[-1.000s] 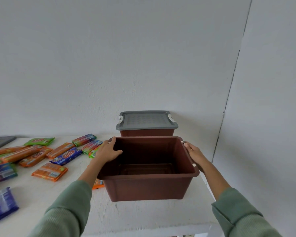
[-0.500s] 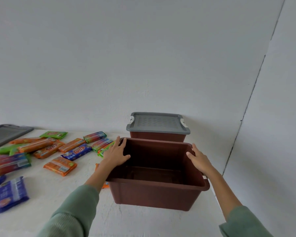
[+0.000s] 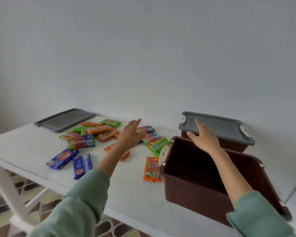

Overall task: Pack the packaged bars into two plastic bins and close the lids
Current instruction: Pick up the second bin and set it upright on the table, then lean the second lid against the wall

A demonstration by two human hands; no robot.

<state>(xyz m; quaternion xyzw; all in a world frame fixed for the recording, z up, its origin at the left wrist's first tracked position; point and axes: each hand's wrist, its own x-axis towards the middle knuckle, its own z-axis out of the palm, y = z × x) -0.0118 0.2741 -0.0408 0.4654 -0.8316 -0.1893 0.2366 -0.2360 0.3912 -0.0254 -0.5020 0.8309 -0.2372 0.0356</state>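
An open brown plastic bin (image 3: 191,194) stands on the white table (image 3: 29,151) at the right, empty inside. Behind it sits a second brown bin with its grey lid (image 3: 217,125) on. Several packaged bars lie scattered to the left: orange (image 3: 151,169), blue (image 3: 62,157), green (image 3: 158,144). My left hand (image 3: 130,134) hovers over the bars with fingers straight, holding nothing. Above the open bin's far rim my right hand (image 3: 203,135) is stretched out flat, empty.
A loose grey lid (image 3: 64,119) lies flat at the table's back left. A white wall runs right behind the table. The table's front edge and white legs show at the lower left, above a patterned floor.
Both hands have let go of the open bin's rim. My left hand moved left over the bars, my right hand lifted above the bin. The view swung left.
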